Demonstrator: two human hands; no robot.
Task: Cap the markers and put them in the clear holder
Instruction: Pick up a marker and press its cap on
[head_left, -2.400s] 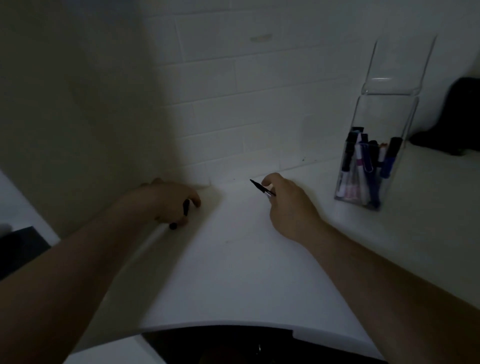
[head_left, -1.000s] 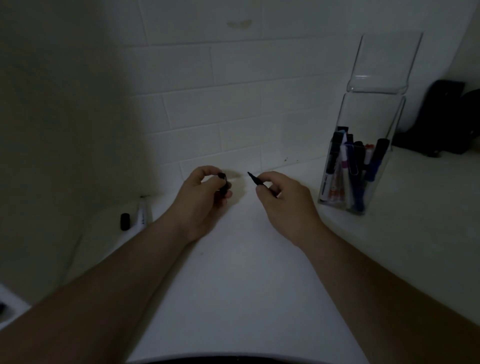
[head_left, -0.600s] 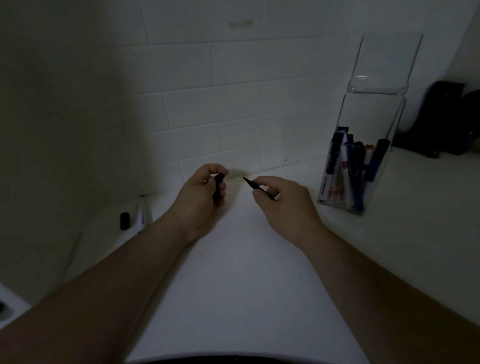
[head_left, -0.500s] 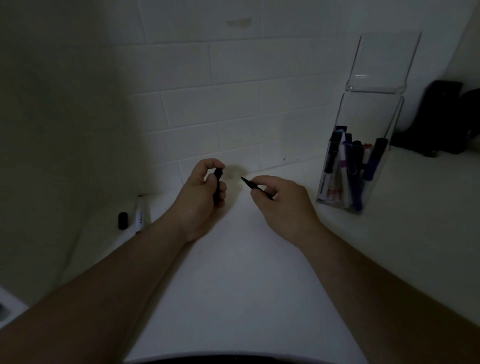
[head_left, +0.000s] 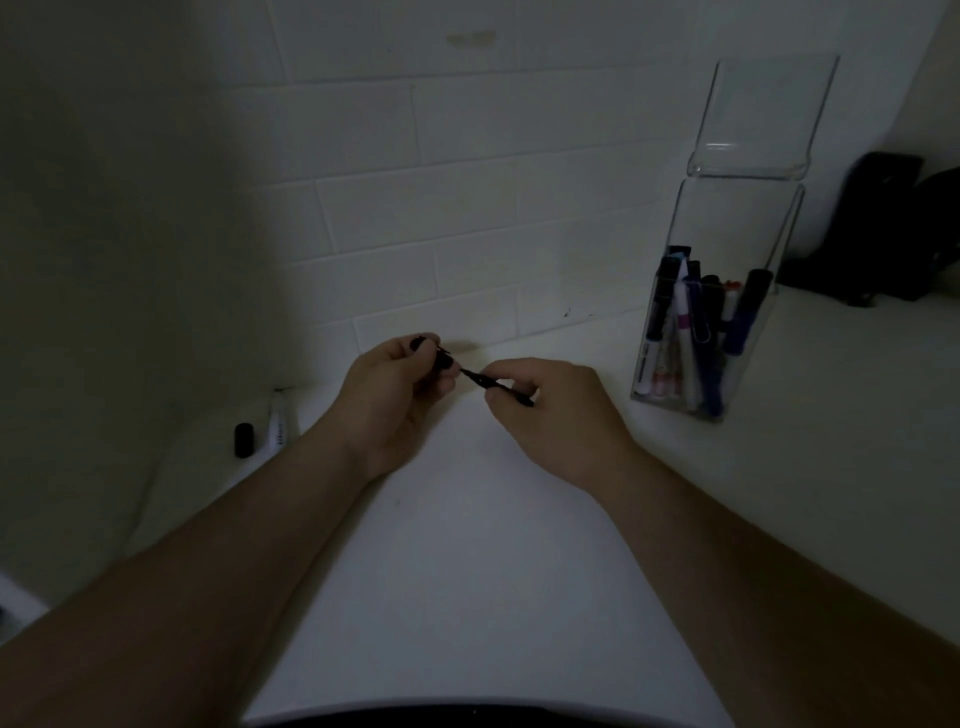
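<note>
A dim corner: a white tiled wall (head_left: 467, 156) is rising behind a pale worktop (head_left: 467, 571), with a plain wall closing in on the left. Two bare forearms are reaching in from the bottom edge and meeting near the middle.

At the right, well apart from the hands, the clear holder (head_left: 737, 218) is standing upright by the wall, open at the top, with several capped markers standing in its lower part. A dark object (head_left: 893, 228) is sitting behind it; what it is cannot be told.

The right hand (head_left: 550, 410) is curling its fingers round a thin dark marker (head_left: 496, 385). The marker's long axis is running from lower right to upper left, and its bare tip is pointing up and left, straight at the left hand.

The left hand (head_left: 395, 395) is pinching a small dark cap (head_left: 441, 358) between thumb and fingers. The cap is sitting just beside the marker tip, touching it or nearly so; the dim light is hiding whether the tip is already entering. The cap's mouth seems to be facing the tip, so the coming push looks like a short slide along the marker's own line, the two hands closing on each other.

Far left, near the wall, a white marker (head_left: 279, 423) is lying with its long axis pointing away from the viewer, and a loose black cap (head_left: 243, 439) is standing just beside it, both nearer the left hand.
</note>
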